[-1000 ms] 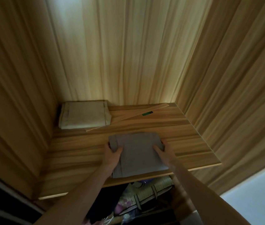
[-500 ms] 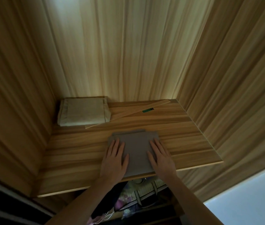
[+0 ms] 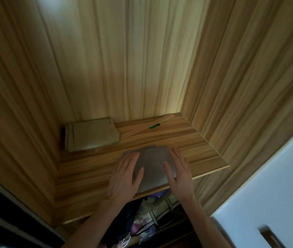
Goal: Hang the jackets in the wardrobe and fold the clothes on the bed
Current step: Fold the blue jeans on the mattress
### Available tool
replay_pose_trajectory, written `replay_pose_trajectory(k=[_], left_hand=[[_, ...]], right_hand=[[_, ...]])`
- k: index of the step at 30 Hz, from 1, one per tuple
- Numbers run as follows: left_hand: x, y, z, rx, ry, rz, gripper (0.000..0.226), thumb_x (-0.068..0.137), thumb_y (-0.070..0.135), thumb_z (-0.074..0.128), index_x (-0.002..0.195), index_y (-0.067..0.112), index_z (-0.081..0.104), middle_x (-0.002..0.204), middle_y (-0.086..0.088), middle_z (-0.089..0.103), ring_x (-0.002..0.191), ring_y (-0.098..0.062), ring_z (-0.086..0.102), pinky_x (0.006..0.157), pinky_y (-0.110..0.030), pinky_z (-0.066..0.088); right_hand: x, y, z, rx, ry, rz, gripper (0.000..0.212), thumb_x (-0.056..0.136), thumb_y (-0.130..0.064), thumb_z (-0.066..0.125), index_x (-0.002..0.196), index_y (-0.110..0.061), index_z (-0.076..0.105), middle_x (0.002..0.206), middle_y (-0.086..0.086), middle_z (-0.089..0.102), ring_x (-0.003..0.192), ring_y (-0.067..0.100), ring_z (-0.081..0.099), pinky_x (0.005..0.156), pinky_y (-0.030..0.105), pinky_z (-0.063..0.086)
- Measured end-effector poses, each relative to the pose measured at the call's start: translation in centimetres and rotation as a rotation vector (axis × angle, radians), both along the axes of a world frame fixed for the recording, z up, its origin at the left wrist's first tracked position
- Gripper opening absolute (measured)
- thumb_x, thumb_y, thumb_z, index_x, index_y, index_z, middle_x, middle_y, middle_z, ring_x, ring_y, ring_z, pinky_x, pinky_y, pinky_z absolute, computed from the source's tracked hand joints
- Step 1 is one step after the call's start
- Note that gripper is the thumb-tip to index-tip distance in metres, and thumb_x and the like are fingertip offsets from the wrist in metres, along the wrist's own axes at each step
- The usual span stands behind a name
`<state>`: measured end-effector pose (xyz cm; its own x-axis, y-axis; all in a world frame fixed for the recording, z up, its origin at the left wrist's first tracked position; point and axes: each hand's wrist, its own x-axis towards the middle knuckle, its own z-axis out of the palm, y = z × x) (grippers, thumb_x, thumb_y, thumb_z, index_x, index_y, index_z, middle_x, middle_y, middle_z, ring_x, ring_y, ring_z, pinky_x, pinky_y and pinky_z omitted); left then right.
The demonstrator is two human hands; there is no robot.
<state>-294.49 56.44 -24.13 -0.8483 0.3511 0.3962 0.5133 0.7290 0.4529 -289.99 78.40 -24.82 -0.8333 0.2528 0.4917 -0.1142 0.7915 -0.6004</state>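
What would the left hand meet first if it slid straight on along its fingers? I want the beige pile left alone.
The left hand points toward the back; past the grey folded cloth lies bare shelf. The beige folded cloth seems just left of that line, though depth is unclear.

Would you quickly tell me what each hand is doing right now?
Left hand: open, fingers straight, flat on the folded grey cloth.
Right hand: open, flat along the same cloth's right edge.
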Motion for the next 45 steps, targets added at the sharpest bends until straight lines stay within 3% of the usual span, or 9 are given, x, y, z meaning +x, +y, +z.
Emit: replay_pose_trajectory(k=[8, 12, 15, 21, 28, 33, 45], left_hand=[[2.4, -1.9, 3.6, 0.062, 0.098, -0.226, 0.061, 0.107, 0.052, 0.041, 0.156, 0.016, 0.046, 0.157, -0.003, 0.051, 0.147, -0.019, 0.043, 0.12, -0.046, 0.038], [5.8, -0.5, 4.1, 0.136, 0.103, -0.39, 0.06, 0.107, 0.052, 0.039, 0.152, 0.014, 0.05, 0.153, -0.005, 0.054, 0.144, -0.022, 0.047, 0.117, -0.047, 0.042], [8.8, 1.2, 4.4, 0.204, 0.139, -0.547, 0.054, 0.105, 0.043, 0.052, 0.149, 0.012, 0.054, 0.15, -0.007, 0.058, 0.142, -0.025, 0.051, 0.111, -0.053, 0.046], [16.3, 4.9, 5.8, 0.22, 0.152, -0.757, 0.056, 0.106, 0.045, 0.047, 0.151, 0.012, 0.052, 0.154, -0.006, 0.055, 0.146, -0.025, 0.047, 0.12, -0.05, 0.038], [28.0, 8.4, 7.5, 0.286, 0.172, -1.027, 0.056, 0.106, 0.043, 0.047, 0.15, 0.009, 0.053, 0.155, -0.007, 0.055, 0.149, -0.023, 0.044, 0.119, -0.052, 0.04], [39.8, 8.5, 8.0, 0.293, 0.141, -1.2, 0.057, 0.108, 0.047, 0.041, 0.151, 0.012, 0.053, 0.156, -0.005, 0.053, 0.15, -0.02, 0.043, 0.122, -0.05, 0.038], [67.3, 0.1, 6.6, 0.247, 0.052, -1.655, 0.058, 0.108, 0.049, 0.041, 0.156, 0.015, 0.046, 0.16, -0.005, 0.048, 0.154, -0.018, 0.036, 0.126, -0.045, 0.032]], right_hand=[[9.6, -4.2, 4.6, 0.249, 0.028, -0.325, 0.059, 0.106, -0.047, 0.051, 0.155, -0.016, 0.047, 0.162, -0.003, 0.043, 0.157, 0.013, 0.025, 0.128, 0.045, 0.023], [15.8, -5.6, 5.8, 0.25, 0.012, -0.509, 0.061, 0.107, -0.051, 0.045, 0.156, -0.016, 0.045, 0.163, -0.003, 0.041, 0.158, 0.013, 0.023, 0.129, 0.04, 0.019], [20.4, -6.0, 6.3, 0.238, -0.013, -0.638, 0.064, 0.107, -0.056, 0.039, 0.158, -0.018, 0.041, 0.165, -0.004, 0.038, 0.159, 0.011, 0.019, 0.13, 0.042, 0.017], [30.8, -6.3, 7.0, 0.268, -0.072, -0.873, 0.062, 0.106, -0.051, 0.047, 0.159, -0.021, 0.04, 0.165, -0.004, 0.038, 0.159, 0.009, 0.019, 0.13, 0.033, 0.01], [45.8, -8.6, 8.6, 0.266, -0.084, -1.171, 0.064, 0.105, -0.055, 0.043, 0.158, -0.02, 0.042, 0.164, -0.004, 0.041, 0.158, 0.01, 0.021, 0.13, 0.033, 0.011], [57.6, -12.5, 9.2, 0.272, -0.121, -1.359, 0.063, 0.105, -0.053, 0.046, 0.158, -0.019, 0.042, 0.164, -0.002, 0.041, 0.158, 0.013, 0.023, 0.128, 0.045, 0.023], [82.5, -31.4, 7.0, 0.142, -0.103, -1.86, 0.061, 0.104, -0.051, 0.049, 0.157, -0.021, 0.044, 0.162, -0.003, 0.043, 0.157, 0.013, 0.027, 0.127, 0.046, 0.026]])
